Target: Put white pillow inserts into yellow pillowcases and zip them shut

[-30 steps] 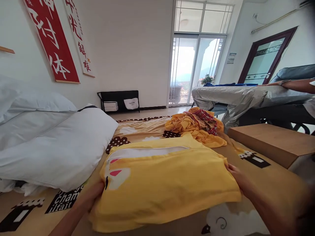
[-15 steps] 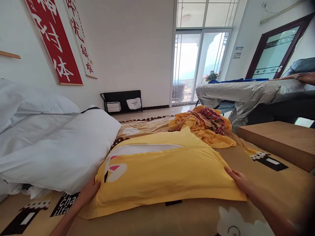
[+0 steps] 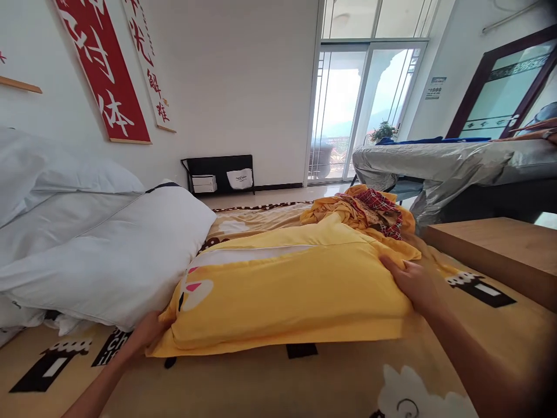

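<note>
A yellow pillow with a white cartoon print at its left end lies on the tan patterned bedspread. My left hand touches the pillow's near left corner, fingers tucked against the fabric edge. My right hand rests flat on the pillow's right end, fingers stretched out toward the far corner. Both forearms reach in from the bottom of the view.
White pillows are stacked at the left against the wall. A crumpled yellow and red plaid heap of cloth lies behind the pillow. A wooden surface stands at the right; a silver-covered table with another person's arm is beyond.
The pillow has been pushed away from me toward the cloth heap. My right hand slid up from the pillow's near right edge onto its right end.
</note>
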Motion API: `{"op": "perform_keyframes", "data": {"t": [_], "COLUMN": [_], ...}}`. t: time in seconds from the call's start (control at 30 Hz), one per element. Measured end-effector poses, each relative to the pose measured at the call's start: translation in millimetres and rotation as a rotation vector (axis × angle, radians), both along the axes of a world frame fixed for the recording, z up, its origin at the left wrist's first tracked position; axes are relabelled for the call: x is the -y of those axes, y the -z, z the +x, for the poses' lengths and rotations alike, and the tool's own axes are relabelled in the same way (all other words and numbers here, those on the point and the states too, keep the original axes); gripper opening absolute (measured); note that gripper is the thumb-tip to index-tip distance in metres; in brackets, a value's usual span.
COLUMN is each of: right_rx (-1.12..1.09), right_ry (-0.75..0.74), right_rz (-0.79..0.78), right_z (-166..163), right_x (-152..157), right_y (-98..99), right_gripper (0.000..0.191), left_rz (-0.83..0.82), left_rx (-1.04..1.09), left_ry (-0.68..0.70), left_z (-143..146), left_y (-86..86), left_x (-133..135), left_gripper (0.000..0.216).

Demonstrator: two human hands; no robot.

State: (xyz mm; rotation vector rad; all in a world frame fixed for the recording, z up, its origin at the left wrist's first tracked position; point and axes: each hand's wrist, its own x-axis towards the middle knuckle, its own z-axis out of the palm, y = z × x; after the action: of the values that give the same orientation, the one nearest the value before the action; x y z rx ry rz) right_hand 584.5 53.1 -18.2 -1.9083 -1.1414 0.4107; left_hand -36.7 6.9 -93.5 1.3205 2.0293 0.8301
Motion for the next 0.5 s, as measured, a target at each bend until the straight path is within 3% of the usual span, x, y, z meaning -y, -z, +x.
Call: {"op": "perform_keyframes", "data": {"t": [0.1,0.2,0.27,0.33,0.43,0.5], "right_rx": [0.154,0.293,0.303,0.297,0.324,0.377], "right_ry": [0.066,0.13,0.145,0.121,0.079,0.117], "right_rz": [0.042,0.014,-0.072,-0.144,-0.165,-0.131], "right_z": [20,36,44,53,63,63], "right_x": [5,8,6,2,-4,-5], "right_y": [2.3,39.0,65.1,77.5,67.8,55.7], "right_gripper": [0.041,0.04,0.039,0.036,0.034,0.035], "left_rz": [-0.014,0.035,0.054,0.046,-0.063,-0.119], "left_rx": [0.055,0.091,0.221,0.416,0.566,0.478], "left_ry": [-0.028,-0.055,-0.06,-0.063,0.0,0.077], "left_z": [0,4,8,11,15,17], "left_y": [0.4,1.2,2.3,3.8,6.5,7.8], "left_x": [5,12,20,30,41,42], "left_gripper": [0.04,0.039,0.037,0.036,0.04,0.042]}}
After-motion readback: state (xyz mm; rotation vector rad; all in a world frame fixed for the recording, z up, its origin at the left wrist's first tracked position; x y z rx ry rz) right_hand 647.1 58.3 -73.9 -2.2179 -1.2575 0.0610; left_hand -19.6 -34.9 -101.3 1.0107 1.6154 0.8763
